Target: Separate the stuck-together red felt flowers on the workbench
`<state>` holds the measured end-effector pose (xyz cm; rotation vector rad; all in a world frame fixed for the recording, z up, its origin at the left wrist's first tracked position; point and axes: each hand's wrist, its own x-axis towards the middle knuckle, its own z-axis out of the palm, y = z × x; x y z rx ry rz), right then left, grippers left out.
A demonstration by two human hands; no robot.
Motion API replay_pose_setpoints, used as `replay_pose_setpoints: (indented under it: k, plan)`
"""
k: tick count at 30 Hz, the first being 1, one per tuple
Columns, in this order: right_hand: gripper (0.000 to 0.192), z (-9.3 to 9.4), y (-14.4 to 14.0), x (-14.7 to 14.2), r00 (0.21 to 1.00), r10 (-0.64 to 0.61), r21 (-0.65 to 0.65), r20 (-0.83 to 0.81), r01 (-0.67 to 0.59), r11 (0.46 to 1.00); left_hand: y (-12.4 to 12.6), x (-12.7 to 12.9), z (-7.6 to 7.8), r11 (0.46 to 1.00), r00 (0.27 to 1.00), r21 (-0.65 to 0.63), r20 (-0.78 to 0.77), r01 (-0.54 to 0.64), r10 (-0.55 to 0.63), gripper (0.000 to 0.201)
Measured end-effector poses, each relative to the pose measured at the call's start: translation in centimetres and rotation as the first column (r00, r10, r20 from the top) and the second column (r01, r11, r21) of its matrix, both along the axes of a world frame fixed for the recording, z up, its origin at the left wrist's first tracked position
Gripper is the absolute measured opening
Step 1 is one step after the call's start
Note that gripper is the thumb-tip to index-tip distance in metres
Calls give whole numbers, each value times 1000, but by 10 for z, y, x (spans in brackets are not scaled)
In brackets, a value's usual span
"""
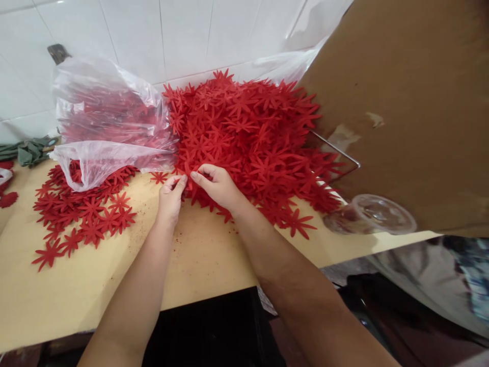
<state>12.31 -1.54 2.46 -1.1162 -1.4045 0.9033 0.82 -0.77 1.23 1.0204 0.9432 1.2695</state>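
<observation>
My left hand [171, 194] and my right hand [217, 186] are close together at the front edge of a large heap of red flower-shaped cutouts [244, 137]. Both are pinched, thumb against fingers. A red flower cutout [189, 176] shows between the two sets of fingertips, hard to tell apart from the red heap behind it. To the left, a smaller spread of similar red flower cutouts [91, 219] lies on the pale table [206, 255]. One loose cutout [159, 177] rests just left of my left hand.
A clear plastic bag [114, 112] full of red pieces stands at the back left. On the right are a big cardboard box [412, 112], a bent metal rod [338, 148] and a clear plastic cup [382, 214] lying on its side. Dark green cloth [30, 152] lies far left.
</observation>
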Motion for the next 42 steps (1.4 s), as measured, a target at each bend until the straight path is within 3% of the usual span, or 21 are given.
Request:
replay_pose_setpoints:
  k: [3,6,7,9,11,12,13,15,18,20,23,27,30,32,35,38,42]
  plan:
    - [35,3,-1,6,999,6,5,-50,-6,1000,3,-5,0,997,998,-48,0,-63,63,17]
    - [32,3,2,20,980,-172,63,-103,179,982,9,-14,0,981,985,-99,25,-166,169,21]
    - [29,3,4,25,956,-277,102,-98,286,953,11,-17,-1,978,982,-99,41,-182,187,23]
    - [22,2,6,34,868,-495,221,-28,488,844,12,-18,-2,984,985,-91,76,-150,157,26]
    - [23,1,6,36,758,-648,377,80,578,724,10,-14,-3,993,991,-90,106,-76,85,27]
    - [22,2,4,34,725,-676,442,136,566,696,8,-11,-2,994,992,-104,118,-33,46,26]
    - [21,3,2,30,721,-666,490,191,518,701,5,-8,-1,991,991,-131,132,7,10,26]
    - [18,4,-4,17,777,-552,523,303,348,778,0,-3,2,975,986,-210,162,78,-44,27]
    - [19,3,-10,-2,835,-299,459,461,64,886,-4,-3,8,944,971,-284,213,170,-110,43]
    - [25,-1,-10,-8,823,-233,416,518,-5,909,-3,-7,11,943,960,-262,242,207,-144,56]
    - [36,-8,-9,-9,782,-242,389,574,-1,921,-2,-14,12,942,948,-226,258,247,-187,70]
    - [38,-12,-9,-6,740,-206,321,641,-15,947,-3,-15,15,939,951,-230,234,255,-201,74]
    - [22,-10,-7,-3,731,-206,291,651,10,957,-6,-11,19,935,929,-192,285,296,-236,72]
    - [10,-8,-5,1,749,-243,295,617,66,953,-8,-8,20,925,903,-169,335,339,-270,68]
    - [10,-8,0,10,824,-321,287,468,202,936,-9,-4,18,909,889,-193,359,369,-285,56]
    - [20,-8,4,16,877,-342,195,337,291,937,-7,-3,13,921,921,-216,293,325,-257,38]
    - [32,-8,5,18,889,-344,145,303,314,938,-3,-7,5,957,959,-162,194,241,-209,30]
